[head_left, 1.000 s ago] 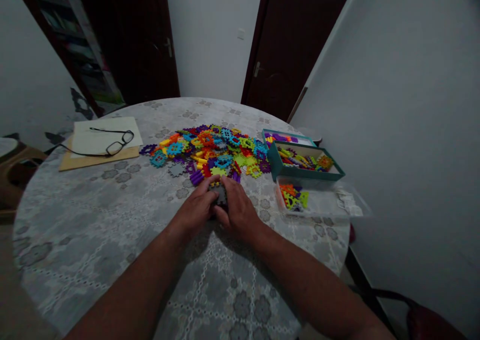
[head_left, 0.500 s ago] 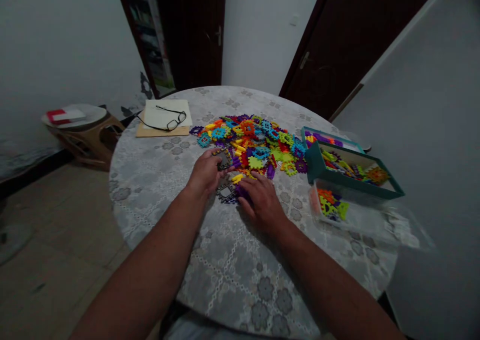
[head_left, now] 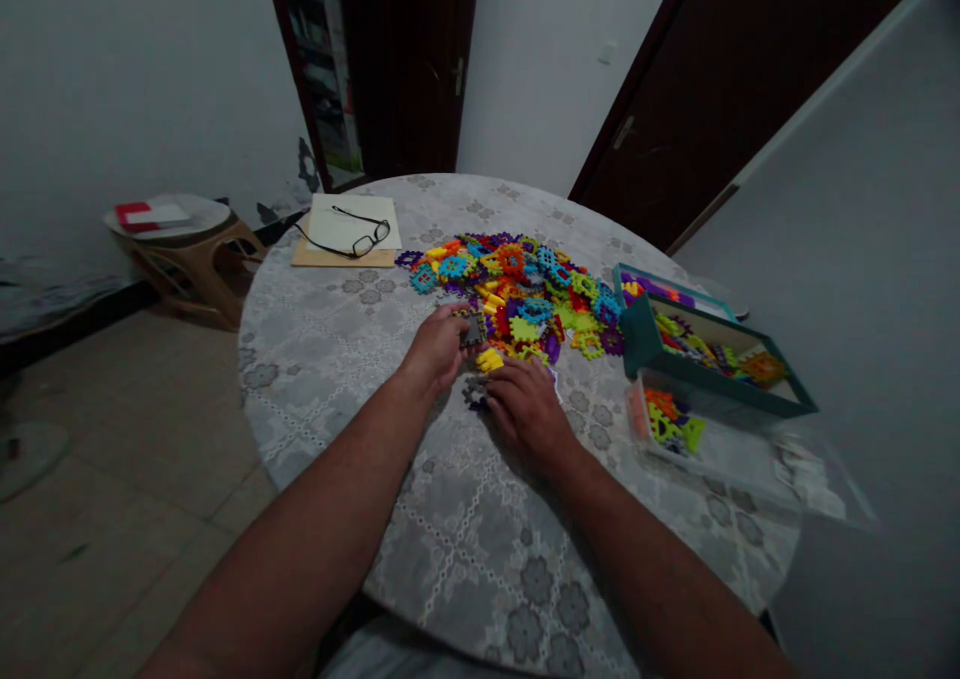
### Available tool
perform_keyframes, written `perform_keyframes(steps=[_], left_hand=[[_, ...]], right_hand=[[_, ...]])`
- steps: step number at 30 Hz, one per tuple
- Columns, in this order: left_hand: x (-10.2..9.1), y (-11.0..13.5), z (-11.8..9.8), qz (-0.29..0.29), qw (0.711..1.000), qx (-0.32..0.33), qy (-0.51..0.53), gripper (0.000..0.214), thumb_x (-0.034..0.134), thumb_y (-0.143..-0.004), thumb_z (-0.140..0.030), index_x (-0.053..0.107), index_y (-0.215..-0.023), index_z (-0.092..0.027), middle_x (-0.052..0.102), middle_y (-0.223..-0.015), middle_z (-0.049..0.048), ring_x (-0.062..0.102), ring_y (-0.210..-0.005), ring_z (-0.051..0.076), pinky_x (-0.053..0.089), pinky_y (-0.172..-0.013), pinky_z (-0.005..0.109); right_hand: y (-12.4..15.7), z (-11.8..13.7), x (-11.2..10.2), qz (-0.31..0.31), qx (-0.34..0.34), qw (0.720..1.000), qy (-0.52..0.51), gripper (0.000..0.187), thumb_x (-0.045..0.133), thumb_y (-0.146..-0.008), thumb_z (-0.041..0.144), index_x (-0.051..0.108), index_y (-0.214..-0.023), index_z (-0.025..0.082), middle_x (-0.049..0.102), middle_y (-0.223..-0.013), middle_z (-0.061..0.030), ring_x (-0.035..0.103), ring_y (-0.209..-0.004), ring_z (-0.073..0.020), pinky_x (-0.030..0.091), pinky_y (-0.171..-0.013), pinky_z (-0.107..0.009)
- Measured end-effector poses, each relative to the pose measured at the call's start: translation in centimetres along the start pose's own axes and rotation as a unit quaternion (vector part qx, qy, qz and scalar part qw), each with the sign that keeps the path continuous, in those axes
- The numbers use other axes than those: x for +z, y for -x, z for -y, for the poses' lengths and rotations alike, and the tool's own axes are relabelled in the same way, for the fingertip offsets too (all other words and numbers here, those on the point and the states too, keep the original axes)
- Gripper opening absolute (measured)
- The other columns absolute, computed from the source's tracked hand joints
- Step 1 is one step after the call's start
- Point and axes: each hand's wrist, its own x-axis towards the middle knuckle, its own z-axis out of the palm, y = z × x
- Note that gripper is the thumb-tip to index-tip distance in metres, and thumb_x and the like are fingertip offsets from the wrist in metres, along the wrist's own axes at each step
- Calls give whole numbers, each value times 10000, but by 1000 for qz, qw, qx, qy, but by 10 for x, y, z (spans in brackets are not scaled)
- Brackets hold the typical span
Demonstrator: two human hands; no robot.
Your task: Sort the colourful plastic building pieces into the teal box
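Observation:
My left hand (head_left: 436, 347) is closed on a grey square interlocking piece (head_left: 472, 329), held just above the round table (head_left: 337, 359) at the near edge of the pile of coloured plastic pieces (head_left: 525, 284). My right hand (head_left: 525, 409) rests on the table beside it, its fingers pressed down on a small grey and purple assembly of pieces (head_left: 475, 392). A yellow piece (head_left: 490, 359) lies between the two hands.
A teal box (head_left: 637, 344) of pieces and its lid (head_left: 675, 289) sit at the right, with a clear plastic tray (head_left: 720, 449) of pieces in front. Glasses (head_left: 360, 234) lie on papers at the far left. A low stool (head_left: 187, 249) stands beyond the table.
The view swung to the left. My left hand left the shared assembly, reached to the pile edge and now holds a grey piece nearer my right hand, which stays on the assembly.

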Motion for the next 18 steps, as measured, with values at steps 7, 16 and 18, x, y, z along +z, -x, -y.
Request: perform_keyframes(steps=[7,16,18], left_hand=[[6,7,10,52,998,-12,-25,377,677,-706,-75,728,-1064,-183,659,-1019,93,645,-852,207,629,-709,354],[16,28,31,183,981,-17,-68,268,750,-904,-408,714,-1082,-211,714,-1069,100,673,-949,231,583,-696,298],[18,32,36,173,980,-26,-99,312,783,-848,-313,716,-1137,-215,718,-1090,108,681,-959,240,579,-714,308]], right_hand=[[-3,-14,-25,-212,234,935,-160,236,599,-1043,402,750,-1018,223,719,-959,-54,660,-933,-239,566,-906,-420],[-9,-8,-24,-204,342,854,-334,256,773,-897,471,748,-960,224,699,-787,10,607,-687,-166,532,-666,-310],[-10,-9,-21,-190,344,854,-341,274,785,-888,481,750,-960,219,720,-820,4,626,-705,-170,543,-688,-314]])
